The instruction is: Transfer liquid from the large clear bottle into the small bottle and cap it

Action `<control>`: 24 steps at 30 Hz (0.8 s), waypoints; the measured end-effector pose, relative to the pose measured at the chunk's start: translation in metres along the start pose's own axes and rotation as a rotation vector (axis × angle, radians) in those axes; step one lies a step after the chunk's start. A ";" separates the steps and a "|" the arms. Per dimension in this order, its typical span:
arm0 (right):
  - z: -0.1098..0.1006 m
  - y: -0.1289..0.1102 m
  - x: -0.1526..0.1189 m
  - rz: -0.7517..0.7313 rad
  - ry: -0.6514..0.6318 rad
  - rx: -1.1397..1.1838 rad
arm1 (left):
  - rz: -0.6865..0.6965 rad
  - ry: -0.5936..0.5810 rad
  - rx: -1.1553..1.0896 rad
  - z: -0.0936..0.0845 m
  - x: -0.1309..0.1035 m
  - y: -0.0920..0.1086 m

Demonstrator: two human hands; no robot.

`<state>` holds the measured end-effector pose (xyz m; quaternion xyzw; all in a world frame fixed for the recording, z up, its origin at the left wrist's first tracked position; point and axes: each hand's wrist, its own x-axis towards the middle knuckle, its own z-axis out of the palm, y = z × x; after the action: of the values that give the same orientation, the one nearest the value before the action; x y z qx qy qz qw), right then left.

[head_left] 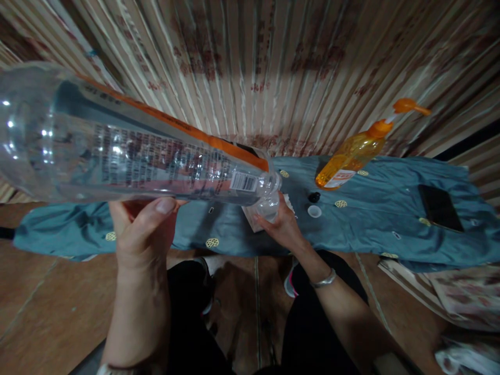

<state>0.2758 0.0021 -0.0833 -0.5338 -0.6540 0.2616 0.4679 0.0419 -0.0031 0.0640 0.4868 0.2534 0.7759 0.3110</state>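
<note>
My left hand point(146, 224) is closed around a large clear plastic bottle point(164, 161) with an orange-edged printed label and a barcode. The bottle lies tilted in the air, its neck low and to the right. Below that neck, my right hand point(280, 224) grips a small clear container point(269, 207), partly hidden by my fingers and the bottle. The bottle's mouth is at or just over the container; whether they touch I cannot tell. To the right of my right hand lie a small black cap point(314, 197) and a round white cap point(314, 211).
A pump bottle point(347, 156) of orange liquid stands farther right on the teal cloth point(383, 208). A dark flat phone-like object point(440, 207) lies near the cloth's right end. Behind hangs a pleated curtain point(250, 78). A printed bag point(469, 294) sits at lower right.
</note>
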 end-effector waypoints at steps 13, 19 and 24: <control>0.000 0.000 0.001 0.009 -0.003 0.001 | 0.016 -0.059 0.004 -0.015 -0.003 -0.001; -0.001 0.000 0.001 0.020 -0.015 0.022 | 0.023 -0.082 0.051 -0.016 -0.002 0.000; 0.000 0.002 0.001 0.019 -0.001 0.010 | 0.001 -0.063 0.083 -0.016 0.001 -0.002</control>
<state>0.2770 0.0035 -0.0848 -0.5374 -0.6478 0.2697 0.4678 0.0278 -0.0027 0.0570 0.5235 0.2752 0.7493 0.2978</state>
